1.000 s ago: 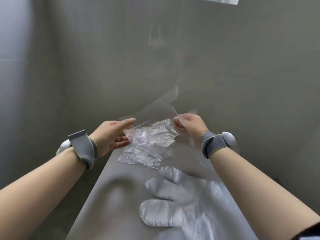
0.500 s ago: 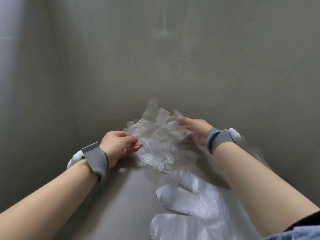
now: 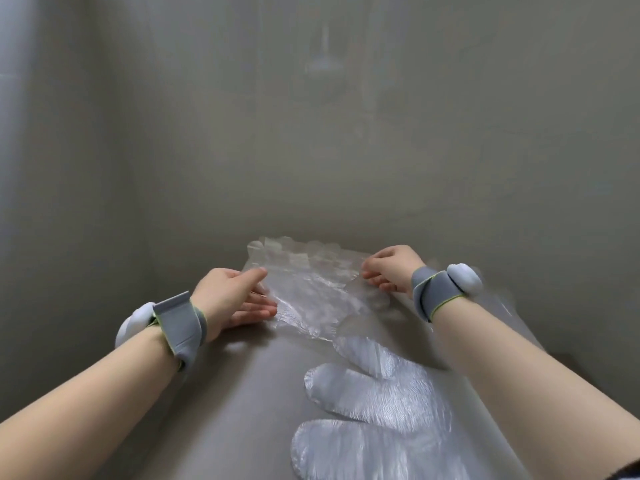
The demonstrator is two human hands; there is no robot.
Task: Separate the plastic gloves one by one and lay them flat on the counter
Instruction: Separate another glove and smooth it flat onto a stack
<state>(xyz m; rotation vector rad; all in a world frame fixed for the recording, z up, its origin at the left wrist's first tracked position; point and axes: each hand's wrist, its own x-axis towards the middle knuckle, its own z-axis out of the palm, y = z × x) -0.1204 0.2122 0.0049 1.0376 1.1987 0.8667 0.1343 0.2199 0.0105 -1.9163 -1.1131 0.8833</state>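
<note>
A clear plastic glove (image 3: 311, 282) lies spread over the far end of the grey counter (image 3: 242, 403), its fingertips toward the back wall. My left hand (image 3: 232, 297) pinches its left edge between thumb and fingers. My right hand (image 3: 389, 266) pinches its right edge with curled fingers. Nearer to me another plastic glove (image 3: 377, 393) lies flat on the counter, its fingers pointing left, and part of it is hidden under my right forearm.
A grey wall (image 3: 329, 150) rises directly behind the counter's far end and another closes in on the left. The counter is narrow, with its left edge running diagonally below my left forearm. Both wrists carry grey bands with white pods.
Both hands have come down and forward, bringing the held glove from the air onto the counter's far end. The view has tilted up, showing more wall.
</note>
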